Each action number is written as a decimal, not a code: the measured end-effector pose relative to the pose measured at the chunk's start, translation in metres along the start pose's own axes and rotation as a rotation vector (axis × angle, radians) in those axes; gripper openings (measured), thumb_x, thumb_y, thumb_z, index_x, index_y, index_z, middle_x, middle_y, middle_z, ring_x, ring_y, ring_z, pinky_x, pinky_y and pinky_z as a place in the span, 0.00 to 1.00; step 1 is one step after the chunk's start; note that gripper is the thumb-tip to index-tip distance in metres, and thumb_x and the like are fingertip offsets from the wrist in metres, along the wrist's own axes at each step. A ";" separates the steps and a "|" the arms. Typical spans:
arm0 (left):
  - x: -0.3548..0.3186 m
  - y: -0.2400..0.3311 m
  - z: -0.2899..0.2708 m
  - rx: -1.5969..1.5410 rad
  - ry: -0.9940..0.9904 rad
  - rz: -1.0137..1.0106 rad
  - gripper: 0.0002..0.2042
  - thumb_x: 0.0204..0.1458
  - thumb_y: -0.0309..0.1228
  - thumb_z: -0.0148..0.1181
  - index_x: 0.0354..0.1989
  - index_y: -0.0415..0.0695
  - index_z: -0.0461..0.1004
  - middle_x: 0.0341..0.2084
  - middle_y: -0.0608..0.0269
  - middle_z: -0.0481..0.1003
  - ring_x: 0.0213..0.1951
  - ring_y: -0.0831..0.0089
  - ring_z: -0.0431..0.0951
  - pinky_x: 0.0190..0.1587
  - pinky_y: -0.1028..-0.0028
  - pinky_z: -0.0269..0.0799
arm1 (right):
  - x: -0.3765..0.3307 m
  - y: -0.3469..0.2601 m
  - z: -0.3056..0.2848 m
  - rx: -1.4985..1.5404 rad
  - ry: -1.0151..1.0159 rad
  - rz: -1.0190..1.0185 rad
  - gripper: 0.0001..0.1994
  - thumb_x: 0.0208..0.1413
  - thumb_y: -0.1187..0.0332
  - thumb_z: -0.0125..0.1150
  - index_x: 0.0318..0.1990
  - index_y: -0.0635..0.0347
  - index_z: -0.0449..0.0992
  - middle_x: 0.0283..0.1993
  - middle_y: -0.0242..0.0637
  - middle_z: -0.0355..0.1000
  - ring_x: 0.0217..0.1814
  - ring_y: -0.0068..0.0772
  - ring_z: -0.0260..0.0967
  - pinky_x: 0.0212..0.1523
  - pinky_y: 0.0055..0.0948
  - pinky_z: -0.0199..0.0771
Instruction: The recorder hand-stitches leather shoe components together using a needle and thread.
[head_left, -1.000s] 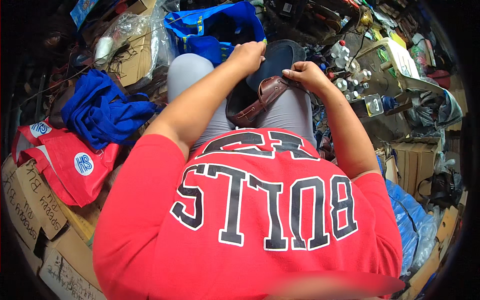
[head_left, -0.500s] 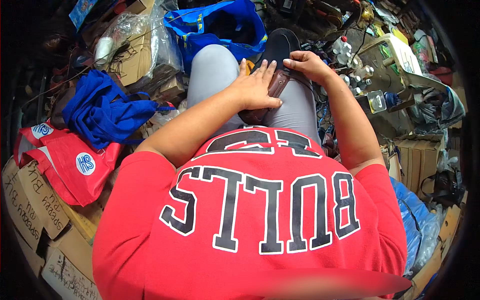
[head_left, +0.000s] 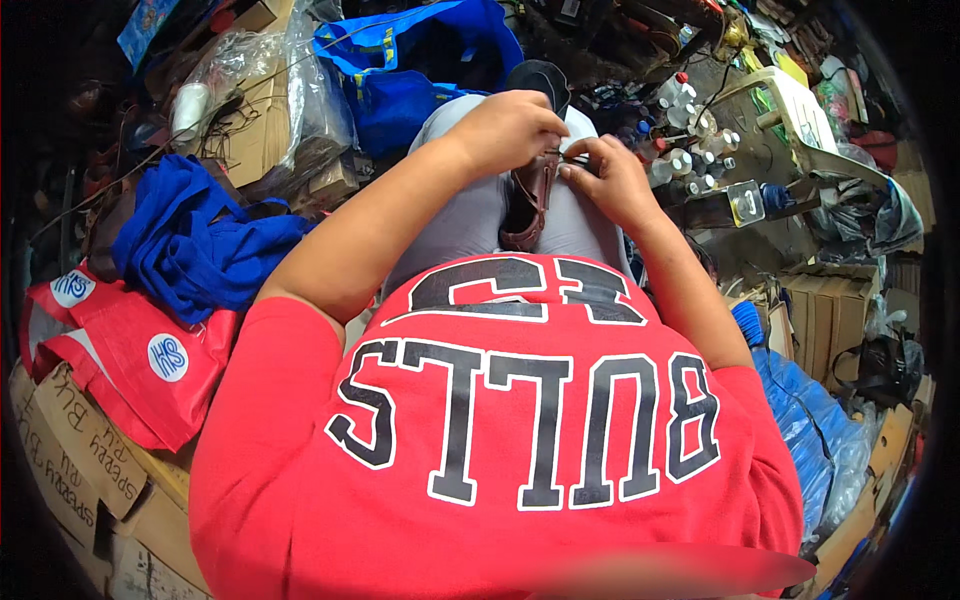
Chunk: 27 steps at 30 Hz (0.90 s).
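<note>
A brown leather shoe [head_left: 527, 208] rests on my lap between my grey-trousered thighs, its opening toward me. Beyond my left hand a black sole piece [head_left: 540, 80] sticks up; whether it belongs to the shoe is hidden. My left hand [head_left: 512, 130] is closed over the far part of the shoe, fingers bent down and pinched. Just to its right, my right hand [head_left: 612, 182] has thumb and forefinger drawn together at the shoe's right edge. A thin dark strand seems to run between the two hands, too fine to name.
A blue bag [head_left: 400, 105] stands open beyond my knees. Blue cloth [head_left: 200, 240] and a red bag [head_left: 150, 370] lie at left over cardboard boxes [head_left: 90, 440]. Several small bottles [head_left: 690, 160] and a white plastic chair [head_left: 800, 115] are at right, near stacked cardboard [head_left: 825, 310].
My left hand has gone from lying spread over the shoe to a pinch farther forward. The shoe has turned more upright between my thighs. My right hand has moved slightly nearer to me.
</note>
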<state>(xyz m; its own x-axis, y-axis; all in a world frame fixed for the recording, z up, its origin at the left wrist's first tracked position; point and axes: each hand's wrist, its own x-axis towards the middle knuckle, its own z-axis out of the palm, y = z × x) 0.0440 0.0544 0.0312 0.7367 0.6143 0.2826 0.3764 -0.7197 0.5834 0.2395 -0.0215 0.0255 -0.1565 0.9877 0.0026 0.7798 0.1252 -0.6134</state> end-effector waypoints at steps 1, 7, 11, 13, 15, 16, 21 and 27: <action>0.008 0.001 0.007 0.064 -0.030 0.042 0.08 0.43 0.31 0.64 0.33 0.46 0.80 0.29 0.57 0.73 0.36 0.58 0.75 0.41 0.65 0.71 | 0.001 0.008 0.005 0.136 -0.045 0.027 0.12 0.46 0.61 0.66 0.35 0.58 0.77 0.27 0.39 0.72 0.30 0.33 0.70 0.33 0.31 0.69; 0.024 -0.007 0.017 0.159 -0.193 0.048 0.06 0.44 0.33 0.63 0.30 0.47 0.79 0.35 0.59 0.72 0.44 0.58 0.71 0.47 0.64 0.67 | -0.024 0.022 -0.038 0.138 -0.517 0.255 0.10 0.47 0.65 0.65 0.28 0.65 0.75 0.23 0.36 0.71 0.25 0.25 0.66 0.28 0.27 0.66; 0.034 0.007 -0.022 -0.335 -0.314 -0.179 0.11 0.50 0.38 0.59 0.30 0.42 0.76 0.31 0.62 0.71 0.41 0.67 0.70 0.46 0.69 0.64 | -0.051 0.059 -0.060 -0.120 0.123 0.316 0.13 0.50 0.59 0.61 0.30 0.62 0.77 0.25 0.47 0.72 0.27 0.42 0.70 0.33 0.33 0.69; 0.048 0.029 -0.061 -0.764 -0.388 -0.214 0.11 0.50 0.36 0.58 0.27 0.40 0.73 0.23 0.65 0.72 0.33 0.76 0.71 0.41 0.75 0.64 | -0.048 0.085 -0.068 0.208 0.402 0.288 0.13 0.57 0.60 0.56 0.35 0.62 0.76 0.28 0.40 0.75 0.27 0.31 0.72 0.30 0.29 0.68; 0.056 0.048 -0.103 -0.874 -0.347 -0.086 0.11 0.51 0.36 0.57 0.25 0.41 0.70 0.22 0.66 0.70 0.32 0.78 0.69 0.41 0.75 0.62 | -0.032 0.074 -0.078 0.623 0.515 0.185 0.13 0.62 0.61 0.52 0.41 0.61 0.75 0.33 0.36 0.76 0.31 0.24 0.72 0.31 0.25 0.68; 0.058 0.056 -0.124 -0.915 -0.324 -0.008 0.11 0.52 0.36 0.56 0.24 0.42 0.69 0.22 0.66 0.69 0.33 0.78 0.68 0.43 0.73 0.61 | -0.021 0.046 -0.086 0.775 0.544 0.149 0.13 0.63 0.61 0.50 0.44 0.60 0.74 0.36 0.35 0.76 0.33 0.22 0.72 0.32 0.22 0.68; 0.036 0.096 -0.208 -1.311 -0.033 0.223 0.12 0.57 0.34 0.51 0.36 0.36 0.72 0.34 0.60 0.74 0.29 0.72 0.73 0.39 0.68 0.71 | -0.002 -0.010 -0.113 1.593 0.123 -0.248 0.15 0.65 0.63 0.44 0.53 0.64 0.68 0.43 0.41 0.75 0.43 0.32 0.72 0.49 0.36 0.68; -0.048 0.092 -0.264 -1.109 0.322 0.082 0.11 0.53 0.36 0.56 0.22 0.46 0.65 0.22 0.69 0.63 0.32 0.77 0.63 0.49 0.69 0.55 | -0.061 0.008 -0.157 1.180 0.445 -0.362 0.14 0.64 0.66 0.46 0.52 0.64 0.69 0.41 0.40 0.73 0.46 0.33 0.70 0.55 0.40 0.64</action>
<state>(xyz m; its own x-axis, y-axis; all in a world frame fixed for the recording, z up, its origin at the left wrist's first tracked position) -0.1055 0.0440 0.2724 0.4985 0.7480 0.4381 -0.4831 -0.1798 0.8569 0.3504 -0.0656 0.1447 0.1453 0.8904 0.4313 -0.2960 0.4551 -0.8398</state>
